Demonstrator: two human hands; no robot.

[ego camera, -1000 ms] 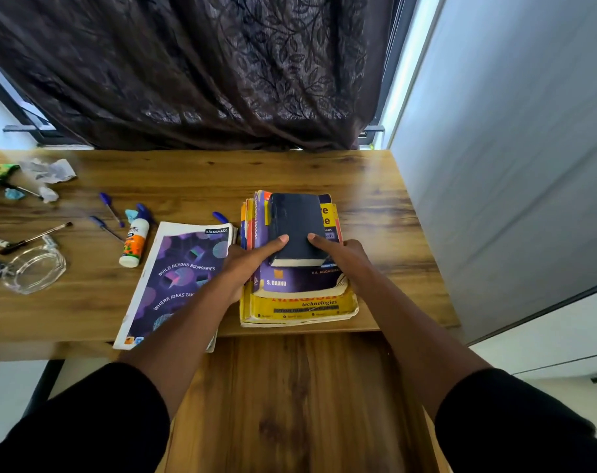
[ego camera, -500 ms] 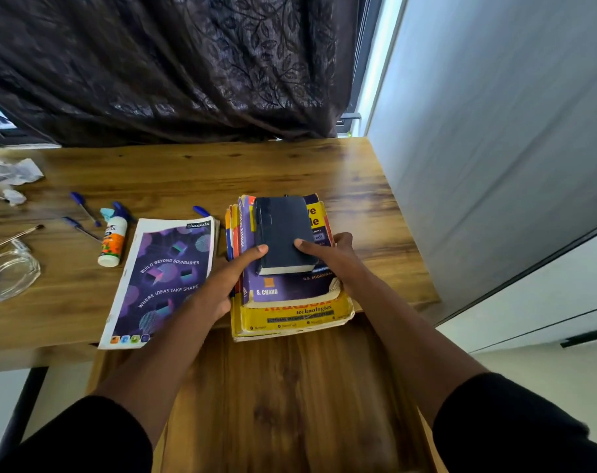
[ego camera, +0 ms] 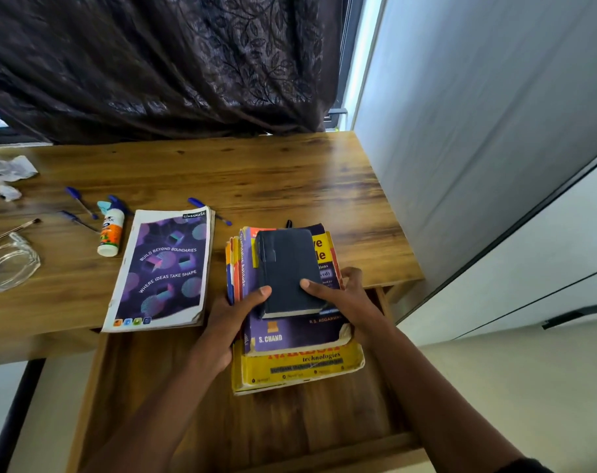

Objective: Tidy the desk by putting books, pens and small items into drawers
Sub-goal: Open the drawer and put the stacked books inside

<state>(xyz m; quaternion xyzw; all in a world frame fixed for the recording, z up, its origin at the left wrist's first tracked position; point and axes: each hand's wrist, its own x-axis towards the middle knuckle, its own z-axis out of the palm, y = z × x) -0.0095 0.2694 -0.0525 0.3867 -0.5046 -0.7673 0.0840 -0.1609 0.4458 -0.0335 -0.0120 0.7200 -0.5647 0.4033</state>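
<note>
Both hands are gripping the stack of books (ego camera: 290,339) from its sides, the left hand (ego camera: 229,322) and right hand (ego camera: 348,298) each curling fingers around the edges and pinning the dark notebook (ego camera: 285,268) on top with a thumb, probably so nothing slides. The worn, dog-eared stack is hanging half over the bench (ego camera: 256,179) edge, above the open drawer (ego camera: 290,431).

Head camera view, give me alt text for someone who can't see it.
Two hands, left hand and right hand, grip a stack of books partly over an open wooden drawer. On the desk to the left lie a purple notebook, a glue bottle and blue pens.
</note>
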